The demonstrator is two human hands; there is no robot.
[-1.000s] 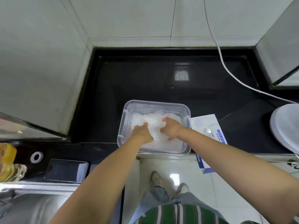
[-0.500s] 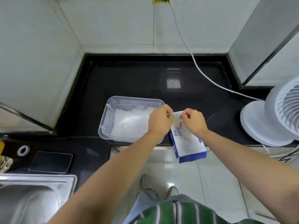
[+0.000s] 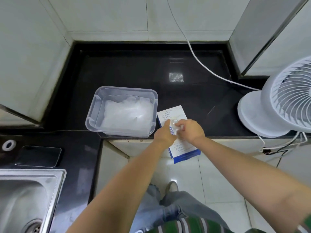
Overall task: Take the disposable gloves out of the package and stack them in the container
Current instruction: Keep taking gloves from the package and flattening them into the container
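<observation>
A clear plastic container (image 3: 94,105) stands on the black counter, holding a flat pile of translucent disposable gloves (image 3: 127,115). To its right lies the white and blue glove package (image 3: 185,152), its near end hanging over the counter edge. Both hands meet at the opening in the package's top. My left hand (image 3: 165,133) has its fingers at that opening. My right hand (image 3: 191,131) pinches a bit of clear glove film (image 3: 175,122) there. The opening itself is mostly covered by the fingers.
A white fan (image 3: 279,105) stands at the right on the counter, with a white cable (image 3: 198,59) running up the wall. A phone (image 3: 39,156) and a steel sink (image 3: 25,199) are at the left. The black counter (image 3: 134,69) continues behind the container.
Both hands left the glove pile in the container and moved right to the package. They now sit closer together at its opening, and the view has shifted right.
</observation>
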